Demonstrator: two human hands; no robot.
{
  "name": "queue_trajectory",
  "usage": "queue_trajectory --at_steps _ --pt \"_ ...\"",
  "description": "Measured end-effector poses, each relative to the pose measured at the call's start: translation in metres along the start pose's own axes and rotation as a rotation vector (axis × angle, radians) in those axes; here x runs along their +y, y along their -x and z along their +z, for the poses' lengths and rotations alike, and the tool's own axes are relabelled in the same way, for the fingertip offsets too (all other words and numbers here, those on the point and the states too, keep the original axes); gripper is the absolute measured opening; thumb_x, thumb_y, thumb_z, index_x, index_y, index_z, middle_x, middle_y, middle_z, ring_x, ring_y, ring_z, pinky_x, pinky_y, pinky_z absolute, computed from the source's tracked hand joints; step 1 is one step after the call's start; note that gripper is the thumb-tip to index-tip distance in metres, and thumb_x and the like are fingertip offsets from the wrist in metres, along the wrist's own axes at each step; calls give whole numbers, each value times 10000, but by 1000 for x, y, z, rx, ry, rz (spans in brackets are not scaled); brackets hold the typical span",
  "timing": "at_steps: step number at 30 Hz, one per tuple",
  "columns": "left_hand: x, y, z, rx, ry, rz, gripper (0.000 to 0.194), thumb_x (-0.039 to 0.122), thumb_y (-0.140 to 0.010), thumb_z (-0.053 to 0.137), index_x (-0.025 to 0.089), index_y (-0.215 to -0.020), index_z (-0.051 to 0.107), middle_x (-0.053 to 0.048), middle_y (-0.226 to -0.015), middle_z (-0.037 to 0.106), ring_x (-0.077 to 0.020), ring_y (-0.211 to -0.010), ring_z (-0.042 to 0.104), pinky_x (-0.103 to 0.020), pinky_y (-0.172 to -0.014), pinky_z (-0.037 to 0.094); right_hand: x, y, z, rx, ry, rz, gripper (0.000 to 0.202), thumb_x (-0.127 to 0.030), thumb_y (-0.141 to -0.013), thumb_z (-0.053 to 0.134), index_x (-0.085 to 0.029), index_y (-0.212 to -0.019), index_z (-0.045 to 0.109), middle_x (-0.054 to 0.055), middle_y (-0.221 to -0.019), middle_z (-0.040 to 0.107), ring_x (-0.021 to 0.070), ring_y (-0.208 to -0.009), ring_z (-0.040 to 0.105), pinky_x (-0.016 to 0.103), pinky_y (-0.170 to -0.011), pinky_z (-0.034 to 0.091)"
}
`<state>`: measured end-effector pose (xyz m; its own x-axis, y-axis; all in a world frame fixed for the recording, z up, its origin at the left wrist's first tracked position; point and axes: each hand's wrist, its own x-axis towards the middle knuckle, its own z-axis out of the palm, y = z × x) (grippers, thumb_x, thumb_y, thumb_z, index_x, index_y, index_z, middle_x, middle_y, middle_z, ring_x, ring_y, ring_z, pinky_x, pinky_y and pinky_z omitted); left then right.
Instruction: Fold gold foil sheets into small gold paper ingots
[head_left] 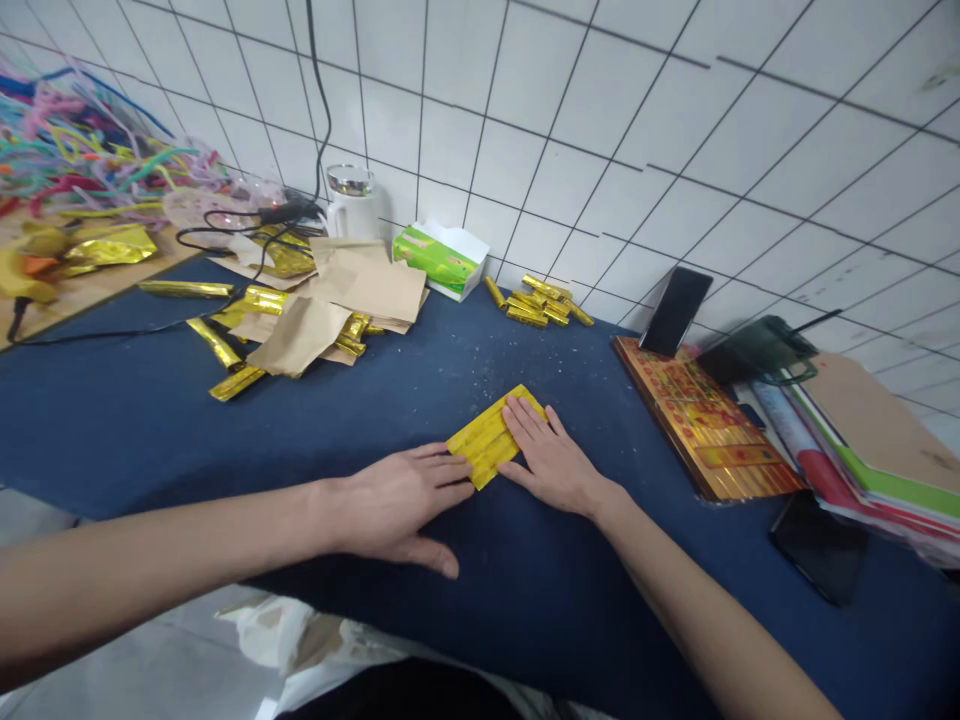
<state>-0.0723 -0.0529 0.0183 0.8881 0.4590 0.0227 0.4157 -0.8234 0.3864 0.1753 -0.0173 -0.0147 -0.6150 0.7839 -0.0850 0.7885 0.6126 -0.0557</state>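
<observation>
A yellow-gold sheet of paper (484,438) with creases across it lies flat on the dark blue table. My left hand (405,500) rests with its fingertips on the sheet's left end, thumb stretched out apart over the table. Over the right end, my right hand (551,455) lies flat with its fingers extended and the thumb spread toward the lower edge. Neither hand grips the paper; both press or rest on it from above. Beyond the sheet, near the wall, sits a small pile of rolled gold foil pieces (541,300).
Brown paper sheets (367,280) and gold rolls (214,343) lie back left, near a white mug (352,205) and a green tissue pack (439,258). A propped phone (676,310), patterned stack (705,420), dark cup (757,350) and black phone (817,545) stand right. A black cable (112,335) crosses left.
</observation>
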Motion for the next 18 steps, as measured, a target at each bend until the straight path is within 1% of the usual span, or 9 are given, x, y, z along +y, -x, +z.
queue_trajectory --at_steps 1,2,4,6,8,10,12,15,18 --pt "-1 -5 -5 22 5 -16 735 641 -740 413 140 -1278 393 -145 -1315 411 -234 -1230 357 -364 -1049 181 0 0 0 1 -5 -3 749 -610 -826 215 -133 -1390 92 101 -1454 98 208 -1329 22 483 -1060 68" --pt "-2 -13 -9 50 11 -14 765 647 -732 418 134 -1297 361 -145 -1340 376 -234 -1243 336 -366 -1050 178 1 0 1 1 -10 -6 748 -609 -825 223 -141 -1391 81 100 -1454 100 208 -1329 29 486 -1058 69" --pt "-7 -31 -11 67 24 27 773 633 -740 425 128 -1317 324 -135 -1382 304 -233 -1281 261 -362 -1053 171 1 -1 2 0 -21 -10 750 -608 -822 238 -156 -1393 56 99 -1454 103 207 -1328 43 491 -1054 77" --pt "-15 -47 -4 32 43 84 779 627 -740 433 98 -1304 343 -143 -1390 284 -235 -1300 210 -344 -1059 159 2 -1 2 -2 -25 -4 773 -619 -812 252 -150 -1392 51 107 -1453 106 212 -1328 48 492 -1052 87" --pt "-22 -53 7 1 53 103 855 638 -706 471 78 -1328 296 -156 -1410 221 -248 -1308 176 -349 -1063 146 3 -1 2 -4 -19 1 813 -643 -794 260 -127 -1391 65 119 -1451 104 221 -1328 41 491 -1052 88" --pt "-26 -48 17 -9 65 108 912 657 -677 486 102 -1355 236 -142 -1419 203 -254 -1310 164 -374 -1069 117 3 -1 2 -2 -11 -8 838 -661 -781 263 -117 -1390 72 122 -1452 97 229 -1328 35 493 -1053 81" --pt "-27 -36 21 -7 80 123 931 664 -659 499 119 -1362 223 -135 -1418 209 -256 -1307 176 -384 -1072 105 3 0 3 6 -6 -22 842 -663 -779 262 -122 -1391 57 117 -1453 92 232 -1327 36 492 -1055 78" --pt "-24 -19 20 -20 94 128 934 659 -649 516 127 -1361 228 -138 -1411 230 -258 -1298 208 -387 -1073 96 2 0 3 20 2 -30 835 -657 -784 258 -126 -1392 41 117 -1453 97 233 -1327 46 493 -1055 81" --pt "-21 -10 18 -34 100 118 936 651 -649 524 127 -1364 220 -141 -1412 224 -260 -1299 204 -387 -1073 93 1 0 3 22 10 -30 832 -655 -787 250 -118 -1391 53 116 -1454 81 236 -1327 38 492 -1056 81"
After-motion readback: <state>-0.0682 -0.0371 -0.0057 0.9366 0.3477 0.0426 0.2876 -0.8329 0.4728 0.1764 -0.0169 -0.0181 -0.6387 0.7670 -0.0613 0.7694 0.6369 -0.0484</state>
